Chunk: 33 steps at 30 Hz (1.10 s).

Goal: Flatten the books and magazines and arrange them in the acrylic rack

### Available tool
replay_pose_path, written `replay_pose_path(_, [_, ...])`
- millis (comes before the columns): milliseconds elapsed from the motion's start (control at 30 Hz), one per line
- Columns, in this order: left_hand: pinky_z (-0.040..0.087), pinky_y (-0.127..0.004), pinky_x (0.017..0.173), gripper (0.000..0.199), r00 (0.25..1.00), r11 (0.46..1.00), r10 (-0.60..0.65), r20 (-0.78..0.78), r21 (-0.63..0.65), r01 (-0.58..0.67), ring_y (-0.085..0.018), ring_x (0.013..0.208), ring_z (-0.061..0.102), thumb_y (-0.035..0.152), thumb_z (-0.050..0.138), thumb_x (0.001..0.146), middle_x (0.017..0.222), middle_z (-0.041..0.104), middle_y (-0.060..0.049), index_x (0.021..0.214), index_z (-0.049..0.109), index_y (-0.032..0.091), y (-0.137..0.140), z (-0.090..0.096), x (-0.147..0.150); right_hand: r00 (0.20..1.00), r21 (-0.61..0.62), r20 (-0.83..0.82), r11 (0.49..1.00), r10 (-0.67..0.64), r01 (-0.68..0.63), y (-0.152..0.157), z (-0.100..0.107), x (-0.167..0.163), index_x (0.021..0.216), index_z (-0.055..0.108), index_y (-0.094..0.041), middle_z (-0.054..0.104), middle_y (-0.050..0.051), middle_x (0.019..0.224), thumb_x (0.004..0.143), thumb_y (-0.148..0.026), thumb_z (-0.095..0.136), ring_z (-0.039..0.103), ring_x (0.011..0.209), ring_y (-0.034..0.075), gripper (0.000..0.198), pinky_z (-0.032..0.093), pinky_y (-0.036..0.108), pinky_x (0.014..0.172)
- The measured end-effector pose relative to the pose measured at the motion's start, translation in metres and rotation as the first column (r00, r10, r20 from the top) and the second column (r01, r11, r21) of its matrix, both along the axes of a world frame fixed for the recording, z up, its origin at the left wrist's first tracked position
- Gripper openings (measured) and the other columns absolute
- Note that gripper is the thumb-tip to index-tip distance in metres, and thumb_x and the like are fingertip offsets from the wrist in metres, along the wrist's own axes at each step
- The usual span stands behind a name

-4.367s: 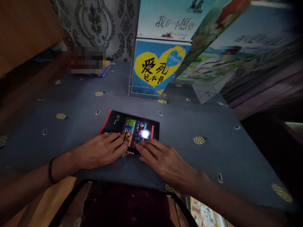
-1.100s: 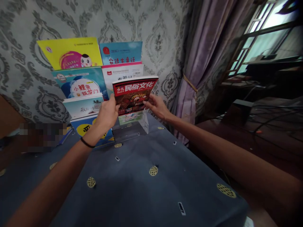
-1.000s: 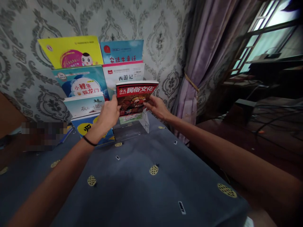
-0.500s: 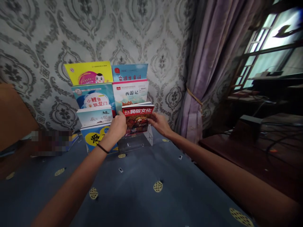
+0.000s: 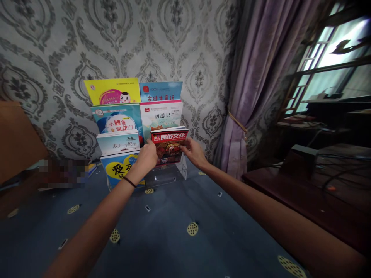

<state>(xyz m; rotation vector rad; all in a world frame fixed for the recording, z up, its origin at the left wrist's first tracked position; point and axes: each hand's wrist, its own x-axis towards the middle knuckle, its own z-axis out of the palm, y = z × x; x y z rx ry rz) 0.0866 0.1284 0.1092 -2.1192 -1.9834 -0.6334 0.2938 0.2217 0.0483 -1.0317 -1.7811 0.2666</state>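
A red-topped magazine point(image 5: 169, 148) with a mask-like picture stands in the right column of a clear tiered book rack point(image 5: 182, 168). My left hand point(image 5: 147, 155) grips its left edge, and my right hand point(image 5: 194, 151) pinches its right edge. Behind it rise a white book with a pink top edge point(image 5: 162, 116) and a blue book point(image 5: 161, 89). The left column holds a yellow book point(image 5: 111, 90), a teal book point(image 5: 117, 117), a pale book point(image 5: 118, 143) and a blue and yellow book point(image 5: 117, 166), partly covered by my left hand and wrist.
The rack stands on a blue patterned cloth point(image 5: 162, 239) against a papered wall point(image 5: 199, 50). To the left are a cardboard box point(image 5: 20, 139) and a pixelated patch. A purple curtain point(image 5: 246, 85) and a dark red table point(image 5: 275, 185) with cables lie to the right.
The view has shifted slightly. Both hands keep hold of the magazine's edges, and it stays in nearly the same place in the rack.
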Motion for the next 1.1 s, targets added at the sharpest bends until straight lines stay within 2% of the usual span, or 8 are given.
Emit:
replay_pose_path(167, [0.055,-0.034,0.082,0.036,0.999,0.999,0.032,0.014,-0.026,-0.032,-0.033,0.105,0.073,0.002,0.047,0.090,0.110,0.071,-0.029,0.126,0.047,0.001,0.003,0.001,0.002,1.000,-0.001,-0.001,1.000,-0.024,0.024,0.008,-0.002,-0.006,0.114,0.057,-0.020,0.071,0.006,0.089,0.087,-0.025,0.056,0.070,0.078,0.023,0.028,0.058,0.039,0.073])
replay_pose_path(367, [0.055,-0.034,0.085,0.038,0.998,0.998,0.051,0.020,-0.038,-0.051,-0.033,0.108,0.072,0.002,0.050,0.089,0.114,0.070,-0.031,0.127,0.046,-0.001,0.006,0.004,0.006,0.989,0.077,0.087,0.991,-0.117,0.110,0.012,-0.002,-0.010,0.107,0.061,-0.020,0.068,0.012,0.101,0.087,-0.025,0.056,0.064,0.091,0.029,0.021,0.052,0.045,0.085])
replay_pose_path(533, [0.056,-0.037,0.085,0.041,0.999,0.998,0.048,0.017,-0.033,-0.047,-0.035,0.106,0.073,0.001,0.049,0.089,0.114,0.069,-0.033,0.129,0.044,-0.003,0.007,0.003,0.008,0.973,0.102,0.147,0.981,-0.176,0.162,0.015,-0.005,-0.011,0.095,0.062,-0.020,0.065,0.013,0.093,0.090,-0.029,0.055,0.061,0.089,0.030,0.013,0.051,0.046,0.084])
replay_pose_path(767, [0.056,-0.040,0.086,0.050,0.999,0.999,0.045,-0.001,0.009,-0.045,-0.037,0.106,0.072,-0.001,0.047,0.089,0.111,0.069,-0.035,0.137,0.036,-0.008,0.009,-0.002,0.010,0.963,0.138,0.159,0.971,-0.219,0.198,0.018,-0.008,-0.012,0.097,0.063,-0.020,0.063,0.013,0.095,0.091,-0.032,0.053,0.060,0.091,0.031,0.016,0.050,0.047,0.084])
replay_pose_path(1100, [0.057,-0.039,0.086,0.052,0.997,0.997,0.069,-0.024,0.028,-0.069,-0.035,0.105,0.072,-0.001,0.049,0.088,0.112,0.069,-0.034,0.138,0.033,-0.007,0.013,-0.004,0.010,0.966,0.083,0.159,0.978,-0.204,0.193,0.021,-0.004,-0.011,0.094,0.065,-0.019,0.068,0.012,0.093,0.090,-0.030,0.057,0.061,0.089,0.028,0.014,0.050,0.043,0.084])
